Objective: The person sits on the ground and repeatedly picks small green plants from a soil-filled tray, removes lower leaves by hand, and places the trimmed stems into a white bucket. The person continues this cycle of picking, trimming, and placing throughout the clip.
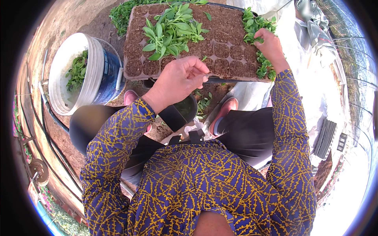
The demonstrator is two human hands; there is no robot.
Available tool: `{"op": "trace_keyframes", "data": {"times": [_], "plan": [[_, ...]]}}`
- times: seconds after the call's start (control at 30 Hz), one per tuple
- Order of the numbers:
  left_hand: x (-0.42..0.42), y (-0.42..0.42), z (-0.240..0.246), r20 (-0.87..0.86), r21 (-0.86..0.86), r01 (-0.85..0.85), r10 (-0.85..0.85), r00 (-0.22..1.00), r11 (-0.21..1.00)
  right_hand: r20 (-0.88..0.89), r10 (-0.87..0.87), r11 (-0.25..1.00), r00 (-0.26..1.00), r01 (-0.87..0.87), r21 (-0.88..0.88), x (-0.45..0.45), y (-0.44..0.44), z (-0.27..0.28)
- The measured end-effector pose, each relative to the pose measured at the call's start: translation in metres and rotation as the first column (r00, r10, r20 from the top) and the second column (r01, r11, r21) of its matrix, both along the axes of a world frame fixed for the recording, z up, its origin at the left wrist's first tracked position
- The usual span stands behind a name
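Observation:
A soil-filled seedling tray [218,47] lies across in front of me, with a pile of leafy green cuttings [174,31] on its left half. My left hand [180,81] is over the tray's near edge, its fingertips pinched on something tiny and thin that I cannot identify. A small green sprig [204,58] stands in the soil just beyond it. At the tray's right end, my right hand [269,47] has thumb and forefinger curled at the row of small green plants [262,66]; whether a leaf is between them is unclear.
A white bucket [91,70] holding green cuttings leans at the left, near black hoses [53,112]. Below my left hand is a dark container [184,110], with loose leaves [203,103] on the ground. White sheeting [310,79] and stacked dark trays [324,140] are at the right.

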State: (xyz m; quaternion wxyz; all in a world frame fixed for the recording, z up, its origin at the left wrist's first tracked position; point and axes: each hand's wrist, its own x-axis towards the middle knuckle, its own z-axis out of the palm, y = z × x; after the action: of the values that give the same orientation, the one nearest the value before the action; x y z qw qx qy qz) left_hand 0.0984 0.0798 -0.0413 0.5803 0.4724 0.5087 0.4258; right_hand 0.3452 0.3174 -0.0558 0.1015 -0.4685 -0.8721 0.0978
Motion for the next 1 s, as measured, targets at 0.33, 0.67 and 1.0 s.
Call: {"op": "trace_keyframes", "data": {"times": [0.33, 0.67, 1.0], "plan": [[0.001, -0.001, 0.000, 0.008, -0.023, 0.003, -0.002, 1.000, 1.000, -0.003, 0.024, 0.999, 1.000, -0.024, -0.021, -0.011, -0.005, -0.014], [0.001, 0.001, -0.007, -0.003, -0.156, -0.013, 0.013, 1.000, 0.988, -0.320, 0.215, 0.966, 0.923, -0.250, -0.072, -0.084, -0.049, 0.010], [-0.004, 0.006, 0.001, 0.115, -0.174, -0.095, 0.116, 0.987, 0.980, -0.430, 0.163, 0.950, 0.888, -0.259, -0.175, -0.098, -0.057, 0.029]]}}
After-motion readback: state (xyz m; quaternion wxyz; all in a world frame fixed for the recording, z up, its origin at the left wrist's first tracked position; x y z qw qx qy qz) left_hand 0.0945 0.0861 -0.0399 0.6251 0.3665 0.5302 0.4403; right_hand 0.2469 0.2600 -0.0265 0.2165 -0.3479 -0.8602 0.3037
